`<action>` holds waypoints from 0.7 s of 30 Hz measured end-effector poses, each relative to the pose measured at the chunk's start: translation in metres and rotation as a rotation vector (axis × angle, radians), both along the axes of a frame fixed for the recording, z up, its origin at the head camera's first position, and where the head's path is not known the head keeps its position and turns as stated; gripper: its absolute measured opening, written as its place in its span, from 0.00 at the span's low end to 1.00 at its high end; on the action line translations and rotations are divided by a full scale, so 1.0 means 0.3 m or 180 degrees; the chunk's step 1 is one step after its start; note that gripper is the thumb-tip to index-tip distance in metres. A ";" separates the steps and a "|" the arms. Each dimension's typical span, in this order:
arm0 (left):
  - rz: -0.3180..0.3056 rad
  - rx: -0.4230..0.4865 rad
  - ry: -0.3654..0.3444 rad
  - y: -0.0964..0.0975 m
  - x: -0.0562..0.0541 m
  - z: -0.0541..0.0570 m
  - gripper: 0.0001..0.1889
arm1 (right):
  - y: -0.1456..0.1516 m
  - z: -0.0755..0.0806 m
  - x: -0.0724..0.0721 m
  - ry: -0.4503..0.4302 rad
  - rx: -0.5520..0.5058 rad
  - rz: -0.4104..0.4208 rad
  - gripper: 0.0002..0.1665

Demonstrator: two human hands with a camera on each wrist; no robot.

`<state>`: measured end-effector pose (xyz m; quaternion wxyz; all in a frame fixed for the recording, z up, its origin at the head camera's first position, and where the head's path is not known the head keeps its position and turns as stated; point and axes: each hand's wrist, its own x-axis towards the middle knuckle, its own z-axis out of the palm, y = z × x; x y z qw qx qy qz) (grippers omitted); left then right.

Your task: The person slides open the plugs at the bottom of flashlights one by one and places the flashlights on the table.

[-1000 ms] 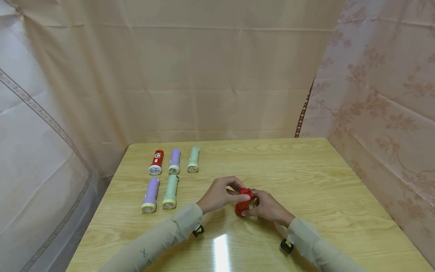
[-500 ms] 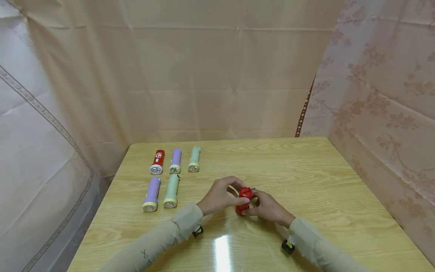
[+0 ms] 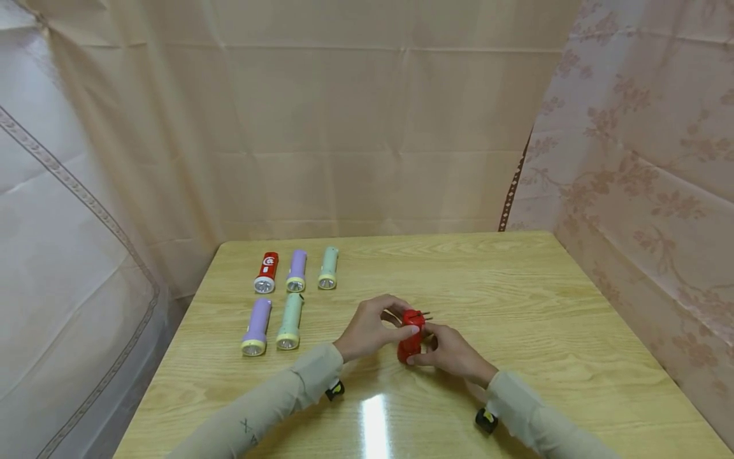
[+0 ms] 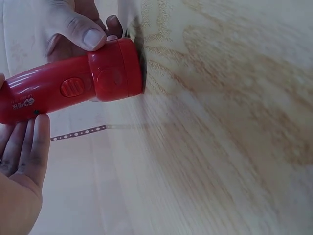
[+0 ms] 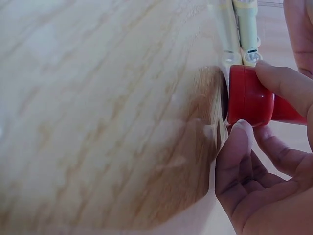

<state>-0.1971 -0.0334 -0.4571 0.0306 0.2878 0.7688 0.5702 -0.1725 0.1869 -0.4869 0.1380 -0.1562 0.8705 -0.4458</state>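
Observation:
A red flashlight [image 3: 410, 341] stands nearly upright, lamp end down at the tabletop, with thin metal plug prongs [image 3: 427, 315] sticking out to the right at its upper end. My left hand [image 3: 369, 328] holds the upper part between thumb and fingers. Lower down, my right hand [image 3: 453, 350] pinches it near the wide head. In the left wrist view, a ridged switch [image 4: 73, 87] and white lettering show on the flashlight body. The right wrist view has the red head [image 5: 249, 95] between the right hand's fingers, its lens face hidden against the table side.
Several flashlights lie in two rows at the left of the wooden table [image 3: 516, 287]. At the back are a red one with a white head [image 3: 266, 271], a purple one [image 3: 297, 269] and a green one [image 3: 329, 268]. In front lie another purple one [image 3: 257, 325] and green one [image 3: 290, 320].
The red flashlight's upper end has turned and shifted slightly away from me, and its prongs now show further out. Both hands keep nearly the same places on it.

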 end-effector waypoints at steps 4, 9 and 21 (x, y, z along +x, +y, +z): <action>0.0085 0.0081 -0.0199 -0.001 -0.007 -0.001 0.15 | 0.002 0.003 -0.001 -0.0082 -0.0069 0.0037 0.23; 0.0211 0.0050 -0.0448 -0.011 -0.022 0.004 0.15 | 0.004 0.005 0.000 -0.0238 -0.0132 0.0016 0.26; 0.0424 0.0039 -0.0897 -0.021 -0.084 -0.013 0.16 | 0.008 0.032 0.014 -0.0322 -0.0330 -0.0037 0.25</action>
